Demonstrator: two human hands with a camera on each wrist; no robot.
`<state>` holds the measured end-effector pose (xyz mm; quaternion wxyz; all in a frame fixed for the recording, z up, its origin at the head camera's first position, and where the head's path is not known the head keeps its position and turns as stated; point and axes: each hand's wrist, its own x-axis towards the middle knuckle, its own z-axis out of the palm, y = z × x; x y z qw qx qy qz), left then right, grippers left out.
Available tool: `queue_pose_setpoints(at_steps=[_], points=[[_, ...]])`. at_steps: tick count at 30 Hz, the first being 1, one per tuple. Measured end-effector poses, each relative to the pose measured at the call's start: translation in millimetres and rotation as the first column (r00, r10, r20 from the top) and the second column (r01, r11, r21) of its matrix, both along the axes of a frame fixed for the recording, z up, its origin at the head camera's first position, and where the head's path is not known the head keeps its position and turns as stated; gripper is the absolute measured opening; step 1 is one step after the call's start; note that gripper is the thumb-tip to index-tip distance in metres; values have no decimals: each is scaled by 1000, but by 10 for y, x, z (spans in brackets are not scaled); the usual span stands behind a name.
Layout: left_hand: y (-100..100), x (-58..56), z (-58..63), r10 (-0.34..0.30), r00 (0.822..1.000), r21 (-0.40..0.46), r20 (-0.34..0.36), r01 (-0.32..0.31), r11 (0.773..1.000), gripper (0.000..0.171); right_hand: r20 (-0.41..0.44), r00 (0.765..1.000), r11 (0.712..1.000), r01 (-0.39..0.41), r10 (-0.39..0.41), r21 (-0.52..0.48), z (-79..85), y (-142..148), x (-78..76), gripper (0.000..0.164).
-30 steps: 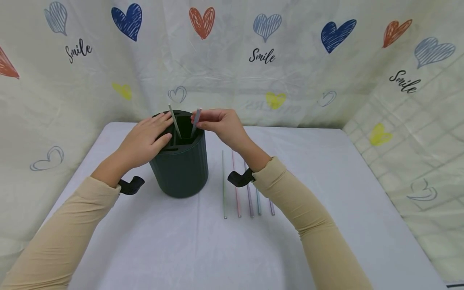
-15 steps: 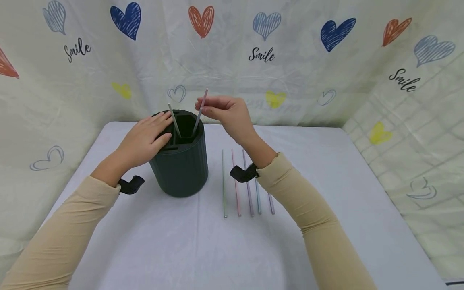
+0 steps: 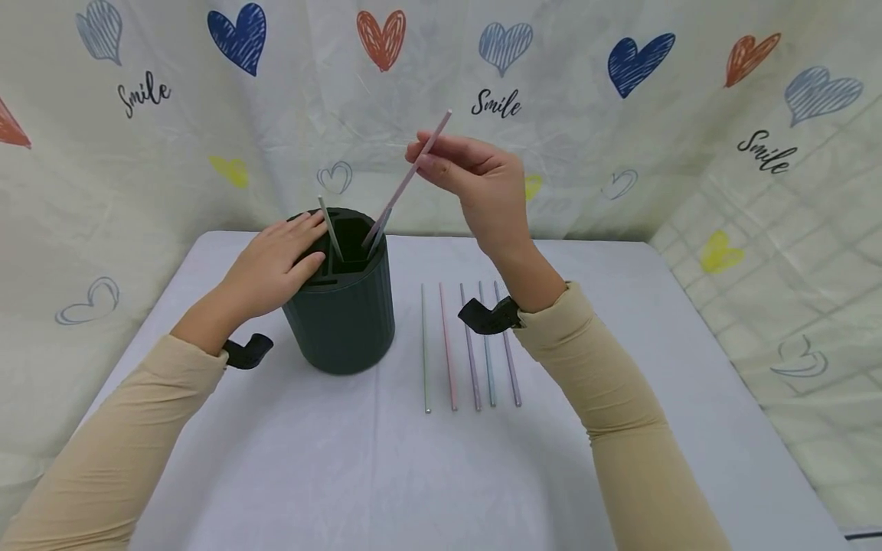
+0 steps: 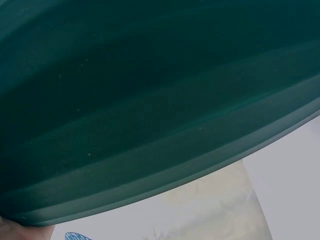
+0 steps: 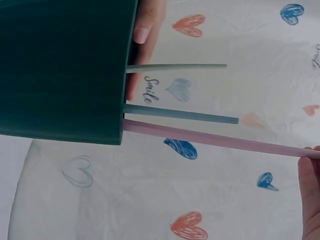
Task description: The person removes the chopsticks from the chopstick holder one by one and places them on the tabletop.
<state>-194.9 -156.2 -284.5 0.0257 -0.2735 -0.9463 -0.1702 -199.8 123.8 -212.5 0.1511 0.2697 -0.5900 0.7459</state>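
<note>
A dark green ribbed utensil holder with compartments stands on the table, left of centre. My left hand rests flat across its top rim on the left. Between thumb and fingertips my right hand pinches a thin pink stick near its upper end, up to the right of the holder. The stick slants, its lower end inside the large right compartment. A pale green stick and a blue stick also lean out of that compartment. Green ribs fill most of the left wrist view.
Several thin pastel sticks lie side by side on the white tablecloth, right of the holder. Behind the table hangs a pale curtain printed with hearts.
My right hand has risen and moved right, drawing the pink stick further up out of the holder and tilting it. The blue stick stays in the compartment. My left hand has not moved.
</note>
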Motion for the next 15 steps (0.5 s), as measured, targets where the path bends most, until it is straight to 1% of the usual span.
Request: queue_pose_setpoints(at_steps=[6,11,15], points=[[8,2,9,-3,1000,3,2,3,1000,56,-8,999,995,36,-37,-92,152,170,91,25],[5,6,13,-1,1000,4,8,1,1000,56,-38,992,985,114,-120,-126,266,332,152,24],[3,11,18,2,1000,6,10,-2,1000,56,-46,987,978,147,-155,-148,304,478,147,23]])
